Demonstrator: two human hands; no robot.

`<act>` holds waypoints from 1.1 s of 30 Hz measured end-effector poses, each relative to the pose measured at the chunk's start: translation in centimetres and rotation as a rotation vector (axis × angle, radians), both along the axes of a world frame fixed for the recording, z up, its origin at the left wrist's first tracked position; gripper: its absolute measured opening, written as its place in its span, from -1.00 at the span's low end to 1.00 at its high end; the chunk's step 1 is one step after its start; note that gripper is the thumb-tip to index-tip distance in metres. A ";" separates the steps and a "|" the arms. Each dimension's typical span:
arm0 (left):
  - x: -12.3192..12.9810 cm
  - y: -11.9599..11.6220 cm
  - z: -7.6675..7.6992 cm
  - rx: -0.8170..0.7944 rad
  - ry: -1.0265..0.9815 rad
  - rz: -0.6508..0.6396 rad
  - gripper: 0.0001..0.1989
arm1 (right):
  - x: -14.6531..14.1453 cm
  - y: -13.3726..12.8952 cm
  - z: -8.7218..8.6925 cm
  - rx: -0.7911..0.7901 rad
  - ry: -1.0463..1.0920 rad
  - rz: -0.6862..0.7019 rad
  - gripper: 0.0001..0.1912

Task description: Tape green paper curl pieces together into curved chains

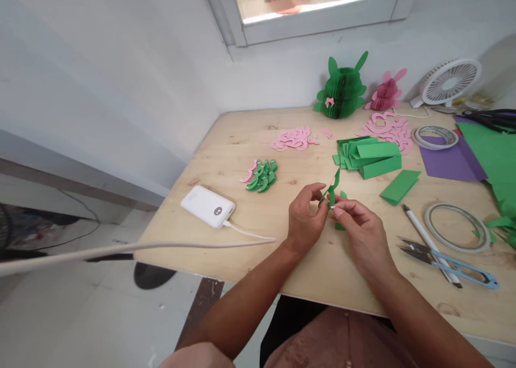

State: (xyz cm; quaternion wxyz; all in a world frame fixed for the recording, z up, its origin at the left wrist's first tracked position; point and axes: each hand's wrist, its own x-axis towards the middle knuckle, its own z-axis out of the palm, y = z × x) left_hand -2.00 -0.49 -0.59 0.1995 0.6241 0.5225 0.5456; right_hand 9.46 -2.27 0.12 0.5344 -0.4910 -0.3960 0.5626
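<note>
Gripping a curved green paper cutout point(334, 189) upright between thumb and fingers of the left hand point(305, 217), and pinching toward its lower edge with the fingertips of the right hand point(365, 228), just above the wooden table point(250, 260). Partly hiding the exact contact there, and so not revealing just how the right fingertips are meeting the paper. Working apparently midway through the paper pieces, judging by the supplies in sight. Counting as already shaped: a cluster of green curved pieces point(264, 175) bearing small white marks, with a pink curved piece point(250, 173) at its left edge. Displaying as finished, by the look of things, a green pleated paper figure point(344, 94) and a smaller pink paper figure point(387, 94) near the wall. Leaving uncurled, and seemingly unused, the loose pink cutouts point(296, 138) beyond the hands, plus a stack of folded green paper point(379, 158) and a single folded green piece point(400, 186) to the right. Leaving untouched the blue-handled snips point(463, 268), lying across a white pen point(423, 228) beside a roll of tape point(429, 223).
</note>
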 end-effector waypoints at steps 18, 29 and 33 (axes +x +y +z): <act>0.1 0.0 0.0 -0.030 -0.029 -0.040 -0.77 | -0.1 0.0 0.0 -0.007 -0.048 -0.055 -0.79; 0.1 0.3 -0.2 -0.117 -0.177 -0.097 -0.77 | 0.0 0.2 0.6 -0.037 -0.065 -0.132 -0.77; 0.0 0.4 -0.2 -0.173 -0.282 -0.133 -0.76 | 0.1 0.2 0.5 -0.042 -0.083 -0.140 -0.78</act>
